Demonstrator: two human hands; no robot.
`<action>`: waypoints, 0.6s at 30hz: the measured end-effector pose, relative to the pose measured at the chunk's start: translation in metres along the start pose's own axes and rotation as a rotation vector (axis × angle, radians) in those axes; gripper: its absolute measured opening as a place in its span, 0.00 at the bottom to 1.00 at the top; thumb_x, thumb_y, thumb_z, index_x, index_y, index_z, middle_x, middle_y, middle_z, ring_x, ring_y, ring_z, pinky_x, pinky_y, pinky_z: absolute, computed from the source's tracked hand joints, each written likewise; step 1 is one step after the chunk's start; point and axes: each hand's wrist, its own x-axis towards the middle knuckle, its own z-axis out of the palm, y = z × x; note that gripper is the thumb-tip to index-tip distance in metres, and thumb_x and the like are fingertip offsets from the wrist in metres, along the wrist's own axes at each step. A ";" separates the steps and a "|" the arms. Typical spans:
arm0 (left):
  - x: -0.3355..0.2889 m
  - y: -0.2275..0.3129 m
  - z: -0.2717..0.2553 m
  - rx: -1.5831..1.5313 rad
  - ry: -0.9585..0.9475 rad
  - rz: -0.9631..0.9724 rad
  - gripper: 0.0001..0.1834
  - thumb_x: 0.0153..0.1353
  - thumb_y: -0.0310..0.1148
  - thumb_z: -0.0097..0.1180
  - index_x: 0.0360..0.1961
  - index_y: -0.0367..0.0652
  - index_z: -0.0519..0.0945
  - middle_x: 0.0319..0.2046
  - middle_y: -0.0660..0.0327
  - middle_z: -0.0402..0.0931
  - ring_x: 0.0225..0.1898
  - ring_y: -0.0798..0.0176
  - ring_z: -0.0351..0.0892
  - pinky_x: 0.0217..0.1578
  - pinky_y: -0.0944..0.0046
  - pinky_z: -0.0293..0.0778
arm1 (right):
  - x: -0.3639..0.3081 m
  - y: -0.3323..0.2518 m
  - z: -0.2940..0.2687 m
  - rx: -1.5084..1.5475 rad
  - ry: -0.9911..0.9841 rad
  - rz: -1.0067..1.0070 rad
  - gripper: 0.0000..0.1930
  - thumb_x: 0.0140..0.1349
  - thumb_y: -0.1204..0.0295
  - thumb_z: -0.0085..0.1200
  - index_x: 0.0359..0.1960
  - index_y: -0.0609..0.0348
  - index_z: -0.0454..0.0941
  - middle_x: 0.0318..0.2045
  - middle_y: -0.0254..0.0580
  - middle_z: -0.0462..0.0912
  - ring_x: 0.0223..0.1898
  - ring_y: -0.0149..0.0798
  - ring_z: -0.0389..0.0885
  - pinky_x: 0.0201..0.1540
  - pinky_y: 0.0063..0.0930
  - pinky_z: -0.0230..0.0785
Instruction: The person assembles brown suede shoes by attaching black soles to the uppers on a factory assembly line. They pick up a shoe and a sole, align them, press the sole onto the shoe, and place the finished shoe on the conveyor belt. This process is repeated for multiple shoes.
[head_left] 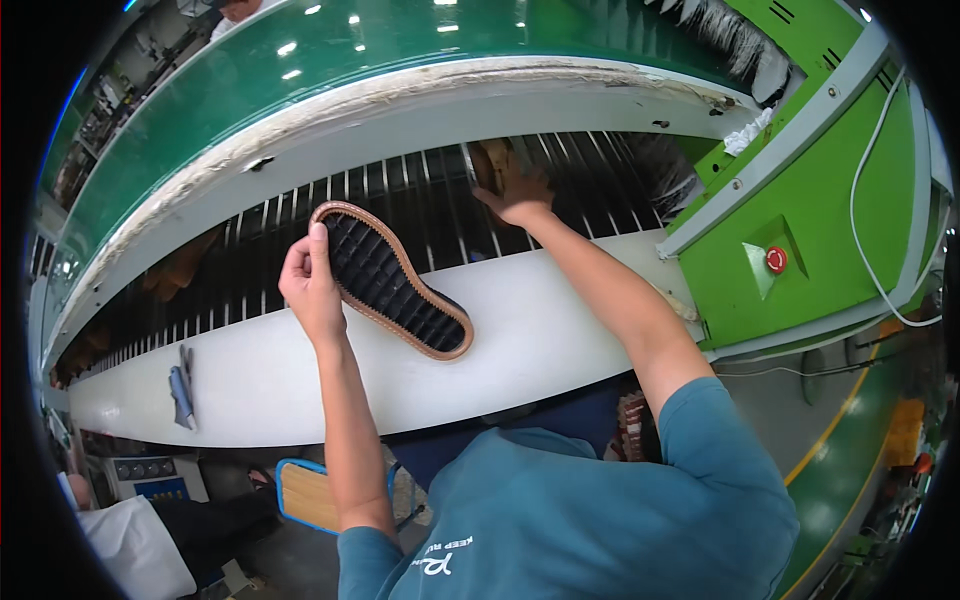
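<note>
Left hand point(310, 285) pinches a black, tan-rimmed shoe sole point(392, 280) above the white desk point(250, 380); right hand point(520, 200) reaches a brown shoe point(490, 165) on the slatted conveyor point(400, 195), its grip partly hidden, state unclear

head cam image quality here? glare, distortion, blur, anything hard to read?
Head view: strong fisheye, so the white ledge and green upper deck bow into arcs, with black vignette at the rim; ceiling lamps glare as bright spots on that deck; the shoe sole in the left hand is sharp; the right hand reaches into the shadowed slatted conveyor, where the brown piece it touches is hard to make out.
</note>
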 end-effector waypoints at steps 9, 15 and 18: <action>0.000 -0.091 -0.050 -0.095 0.119 -0.154 0.19 0.78 0.34 0.73 0.59 0.29 0.88 0.46 0.57 0.93 0.44 0.71 0.89 0.49 0.70 0.82 | 0.048 -0.008 0.025 0.023 -0.172 -0.014 0.54 0.70 0.43 0.63 0.88 0.60 0.54 0.70 0.69 0.82 0.71 0.61 0.84 0.73 0.56 0.77; -0.002 -0.095 -0.048 -0.063 0.133 -0.202 0.19 0.77 0.34 0.74 0.59 0.28 0.88 0.47 0.57 0.94 0.46 0.72 0.89 0.51 0.71 0.81 | -0.001 0.035 -0.046 1.465 -0.441 0.196 0.33 0.80 0.47 0.62 0.75 0.58 0.77 0.66 0.52 0.87 0.64 0.49 0.89 0.61 0.48 0.88; 0.003 -0.103 -0.037 -0.076 0.131 -0.190 0.19 0.76 0.33 0.74 0.59 0.28 0.88 0.45 0.58 0.94 0.44 0.73 0.89 0.49 0.72 0.81 | -0.080 0.049 -0.073 1.866 -0.737 0.085 0.36 0.82 0.39 0.54 0.75 0.56 0.78 0.67 0.47 0.87 0.65 0.51 0.88 0.67 0.52 0.85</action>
